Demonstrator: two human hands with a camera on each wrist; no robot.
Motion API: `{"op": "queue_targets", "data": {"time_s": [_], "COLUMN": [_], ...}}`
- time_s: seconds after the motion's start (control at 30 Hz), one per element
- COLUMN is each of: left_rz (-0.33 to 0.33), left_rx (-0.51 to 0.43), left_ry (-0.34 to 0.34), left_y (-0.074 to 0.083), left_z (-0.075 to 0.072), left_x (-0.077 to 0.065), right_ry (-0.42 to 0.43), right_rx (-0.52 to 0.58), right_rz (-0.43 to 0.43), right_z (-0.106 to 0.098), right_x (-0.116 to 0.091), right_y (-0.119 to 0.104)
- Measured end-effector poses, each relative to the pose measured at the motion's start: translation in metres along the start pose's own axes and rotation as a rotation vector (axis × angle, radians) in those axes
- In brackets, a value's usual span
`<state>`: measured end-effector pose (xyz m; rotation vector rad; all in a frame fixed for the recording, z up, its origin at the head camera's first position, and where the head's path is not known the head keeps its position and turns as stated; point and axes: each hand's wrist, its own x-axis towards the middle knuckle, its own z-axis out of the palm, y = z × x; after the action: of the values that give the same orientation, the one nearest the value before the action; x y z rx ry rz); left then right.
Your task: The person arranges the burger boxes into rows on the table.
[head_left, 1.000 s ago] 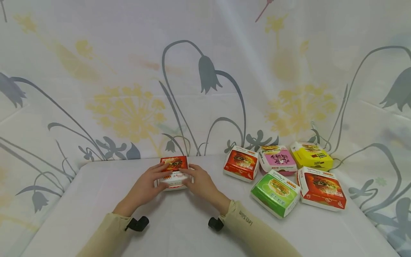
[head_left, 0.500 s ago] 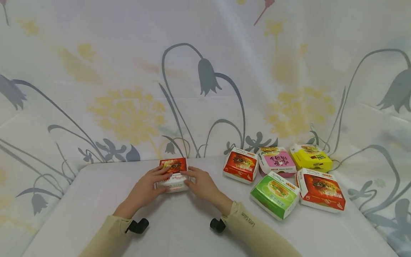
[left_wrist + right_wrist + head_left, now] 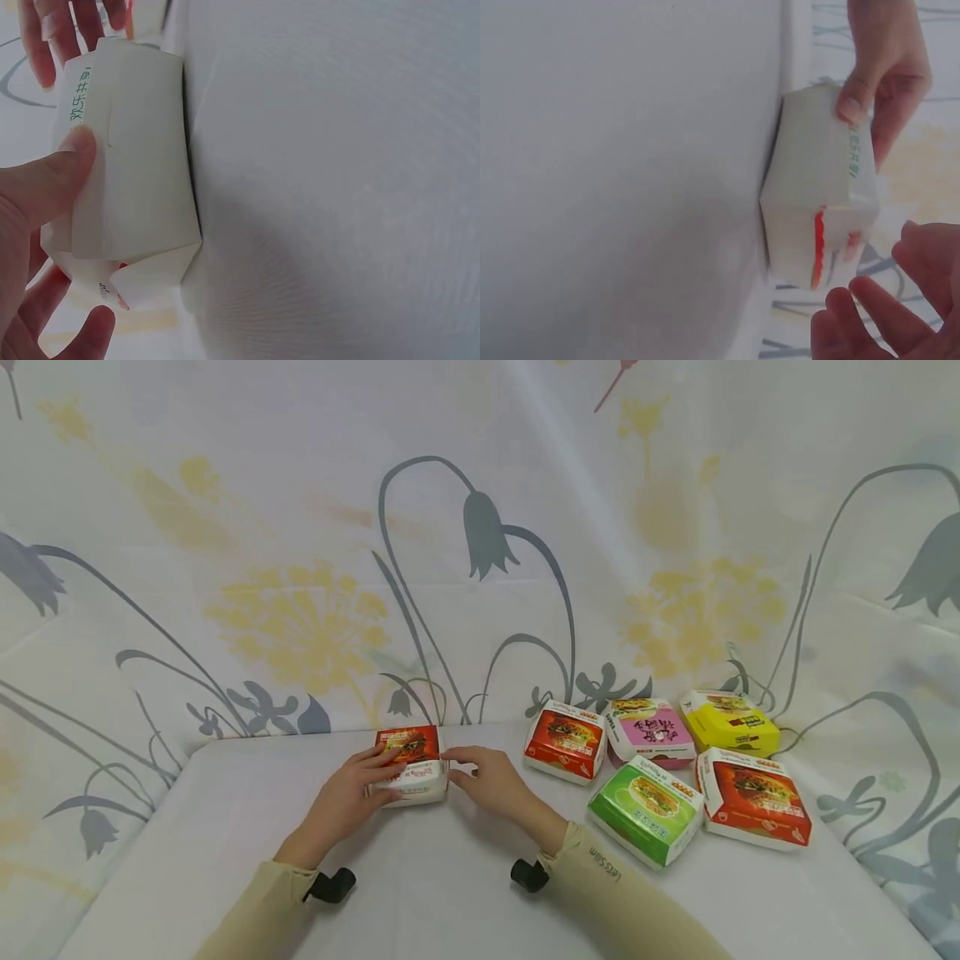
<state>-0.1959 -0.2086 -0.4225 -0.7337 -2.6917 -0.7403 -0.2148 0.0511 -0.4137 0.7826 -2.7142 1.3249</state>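
In the head view, a red-and-white burger box [image 3: 412,781] sits left of centre on the white-covered table [image 3: 442,902], toward its far edge. The left hand [image 3: 348,797] grips its left end, fingers across the top and thumb on the near side, a span that probably serves to steady it. The right hand [image 3: 498,787] is at the right end, fingers loosely bent and gripping nothing, perhaps placed to guard that side. Well apart on the right, other boxes form a loose group, which seems to leave room around the hands: a red burger box [image 3: 566,743] at its left, a pink burger box [image 3: 651,732] and a yellow burger box [image 3: 731,727] far, a green burger box [image 3: 647,810] near, and a second red burger box [image 3: 756,797] at near right. Counted: three mainly red, one pink, one yellow, one green, six in all, between two hands.

In the left wrist view, the left thumb [image 3: 71,157] presses beside green lettering on the near side, likely to stop the box sliding.

In the right wrist view, the box rests on the table; a small gap seems to part its right end from the right fingers [image 3: 889,311], though a slight touch cannot be ruled out.
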Motion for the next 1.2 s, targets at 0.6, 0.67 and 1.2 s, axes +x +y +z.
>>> {"op": "queue_targets", "data": {"time_s": [0.6, 0.67, 1.2], "left_rz": [-0.023, -0.033, -0.037], "left_rx": [-0.046, -0.056, -0.096], "left_ry": [0.041, 0.035, 0.028], "left_y": [-0.001, 0.0, 0.0], "left_z": [0.002, 0.001, 0.001], "left_x": [-0.003, -0.002, 0.0], "right_ry": [0.15, 0.146, -0.093], "right_rx": [0.107, 0.142, 0.046], "right_rz": [0.217, 0.247, 0.293], "right_z": [-0.108, -0.121, -0.182], "right_x": [-0.012, -0.012, -0.005], "right_y": [0.021, 0.026, 0.064]}}
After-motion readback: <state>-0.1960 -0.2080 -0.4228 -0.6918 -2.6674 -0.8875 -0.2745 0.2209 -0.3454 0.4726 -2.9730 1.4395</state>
